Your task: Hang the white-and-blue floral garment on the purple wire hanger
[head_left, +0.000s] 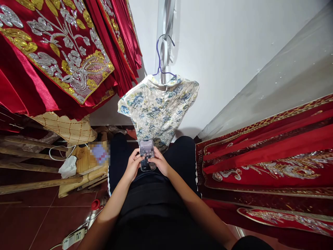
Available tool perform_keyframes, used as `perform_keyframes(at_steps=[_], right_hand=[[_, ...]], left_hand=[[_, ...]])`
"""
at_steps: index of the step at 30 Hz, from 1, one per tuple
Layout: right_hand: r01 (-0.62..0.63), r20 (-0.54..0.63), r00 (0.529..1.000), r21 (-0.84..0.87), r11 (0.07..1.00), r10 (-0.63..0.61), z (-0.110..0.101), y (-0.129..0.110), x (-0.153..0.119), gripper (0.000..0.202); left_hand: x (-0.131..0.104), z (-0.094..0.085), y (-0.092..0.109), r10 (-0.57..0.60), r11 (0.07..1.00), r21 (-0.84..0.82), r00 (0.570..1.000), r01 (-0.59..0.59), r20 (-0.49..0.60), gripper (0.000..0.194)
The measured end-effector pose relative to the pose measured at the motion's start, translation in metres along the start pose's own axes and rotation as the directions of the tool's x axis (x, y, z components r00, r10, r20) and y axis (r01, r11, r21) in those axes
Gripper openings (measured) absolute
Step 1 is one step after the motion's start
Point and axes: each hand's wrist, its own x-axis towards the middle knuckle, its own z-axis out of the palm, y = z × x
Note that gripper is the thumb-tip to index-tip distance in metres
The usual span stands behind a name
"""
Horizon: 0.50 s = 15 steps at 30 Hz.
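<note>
A smartphone (147,155) with its screen lit is held upright over my lap. My left hand (133,165) is closed round its left edge, the thumb on the lower screen. My right hand (161,163) grips the right edge, its thumb also over the screen. Just beyond the phone, a white dress with blue flowers (161,107) hangs on a purple hanger (159,57), its lower end between my knees.
Red embroidered garments (67,48) hang at the upper left, and more red beaded cloth (267,166) lies along the right. A bamboo chair (91,175) with a white bag (68,167) stands at left. A power strip (74,239) rests on the tiled floor.
</note>
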Motion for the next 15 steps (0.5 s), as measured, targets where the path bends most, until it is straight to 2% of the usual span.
perform_keyframes(at_steps=[6,11,15], right_hand=[[0.027,-0.01,1.0,-0.051,0.998,-0.027,0.0052,-0.0016,0.0001,0.048],[0.074,-0.087,0.993,-0.113,0.991,-0.085,0.0083,0.0001,0.0046,0.043],[0.052,-0.063,0.996,-0.069,0.996,-0.056,0.0046,0.0011,0.0047,0.04]], left_hand=[[-0.0005,0.0017,0.001,0.018,1.0,-0.002,0.999,-0.018,-0.032,0.035],[-0.001,-0.0007,0.0021,-0.002,0.999,-0.05,1.0,0.001,-0.009,0.033],[-0.0007,-0.0016,0.0015,0.006,0.999,-0.049,1.0,-0.006,-0.008,0.032]])
